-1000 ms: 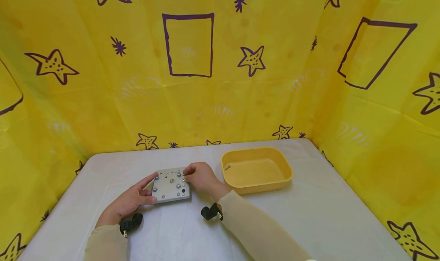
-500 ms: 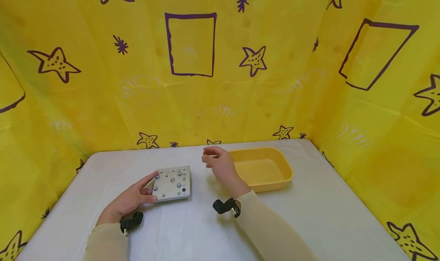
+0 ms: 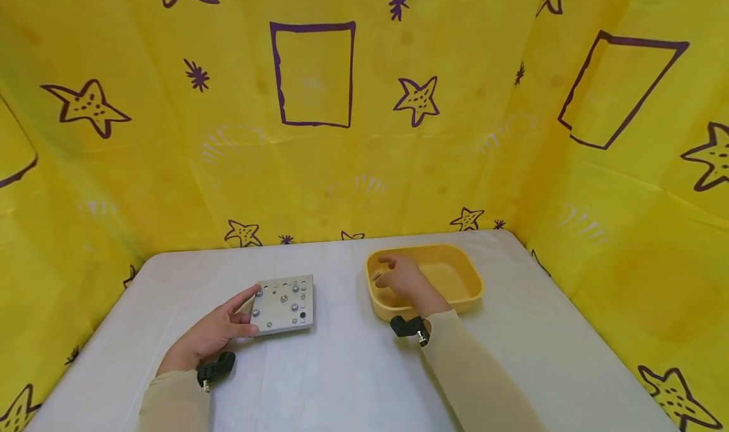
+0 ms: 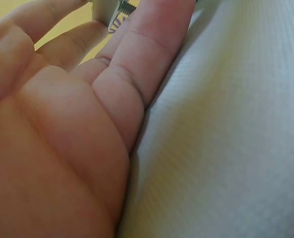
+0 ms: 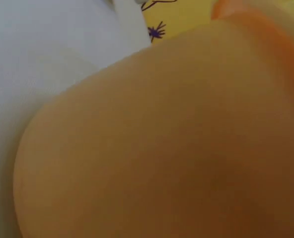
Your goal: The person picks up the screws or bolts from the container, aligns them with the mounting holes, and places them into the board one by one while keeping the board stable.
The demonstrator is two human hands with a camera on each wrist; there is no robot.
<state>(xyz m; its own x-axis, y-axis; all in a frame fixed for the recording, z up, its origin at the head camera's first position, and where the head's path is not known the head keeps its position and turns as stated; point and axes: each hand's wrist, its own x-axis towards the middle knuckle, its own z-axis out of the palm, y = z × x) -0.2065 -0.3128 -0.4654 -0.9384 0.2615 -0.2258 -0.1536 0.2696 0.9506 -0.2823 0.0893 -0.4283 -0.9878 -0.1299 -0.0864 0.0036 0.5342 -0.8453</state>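
Note:
My left hand grips the left edge of a flat, pale metal plate. Its thumb lies at the near corner and a finger at the far corner. Several bolts and small holes dot the plate's upper face. In the left wrist view, a piece of the plate and a threaded bolt end show beyond the fingers. My right hand reaches into the yellow bin, index finger and thumb apart around a small screw. Contact with the screw cannot be made out. The right wrist view shows mostly blurred skin.
A white cloth covers the table. Yellow curtains with star drawings close off the back and sides. The bin stands right of the plate, with a strip of table between them. A black wrist camera sits below each hand.
My right hand has left the plate's right edge and moved right, over the bin's rim and down into its left end. The left hand still holds the plate in the same place.

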